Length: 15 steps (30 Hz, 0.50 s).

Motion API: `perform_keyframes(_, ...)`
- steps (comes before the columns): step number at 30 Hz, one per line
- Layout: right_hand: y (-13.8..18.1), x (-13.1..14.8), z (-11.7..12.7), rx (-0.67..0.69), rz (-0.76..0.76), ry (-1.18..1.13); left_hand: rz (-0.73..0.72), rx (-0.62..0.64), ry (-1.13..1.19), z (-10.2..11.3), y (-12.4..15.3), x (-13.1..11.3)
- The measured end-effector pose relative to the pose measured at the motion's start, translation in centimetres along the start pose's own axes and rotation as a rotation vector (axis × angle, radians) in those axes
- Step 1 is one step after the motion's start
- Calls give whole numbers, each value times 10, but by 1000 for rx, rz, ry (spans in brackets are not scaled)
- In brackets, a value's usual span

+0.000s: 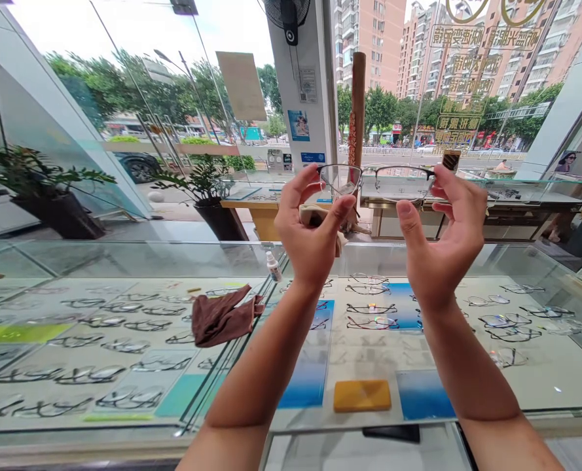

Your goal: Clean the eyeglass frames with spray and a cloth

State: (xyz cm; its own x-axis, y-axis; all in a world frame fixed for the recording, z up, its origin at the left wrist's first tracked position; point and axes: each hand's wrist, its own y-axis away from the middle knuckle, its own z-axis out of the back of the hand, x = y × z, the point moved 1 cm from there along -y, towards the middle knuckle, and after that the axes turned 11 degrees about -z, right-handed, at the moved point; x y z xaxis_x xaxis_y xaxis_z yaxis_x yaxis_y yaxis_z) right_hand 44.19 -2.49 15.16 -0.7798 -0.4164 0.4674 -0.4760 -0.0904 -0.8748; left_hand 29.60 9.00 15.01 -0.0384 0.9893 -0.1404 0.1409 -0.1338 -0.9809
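A pair of eyeglasses (340, 176) with a dark upper rim and clear lenses is held up level above the glass counter. My left hand (310, 239) pinches its left end between curled fingers, the thumb close under the left lens. At the opposite end my right hand (440, 252) grips the corner of the frame with its fingers, while the thumb points up below the right lens. A cream-coloured, soft-looking thing (313, 212) is tucked in my left palm, partly hidden by the fingers. The temples of the eyeglasses are mostly hidden.
The glass display counter (251, 418) holds rows of eyeglasses. On its top lie a brown cloth (224, 317), a small white spray bottle (273, 267) and a mustard-yellow case (362, 396). Potted plants (217, 203) and further counters (403, 222) stand by the windows.
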Motion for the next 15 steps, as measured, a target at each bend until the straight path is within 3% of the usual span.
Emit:
perform_keyframes(5, -1, 3, -3, -114, 288, 35, 45, 33, 114, -2, 2, 15)
perform_keyframes(8, 2, 2, -5, -120, 321, 46, 50, 53, 185, -7, 4, 26)
perform_keyframes(11, 5, 0, -5, -55, 278, -23, 20, 61, 190, -12, 6, 28)
perform_keyframes(15, 7, -1, -7, 39, 3, -105, 18, -18, 10, -13, 9, 14)
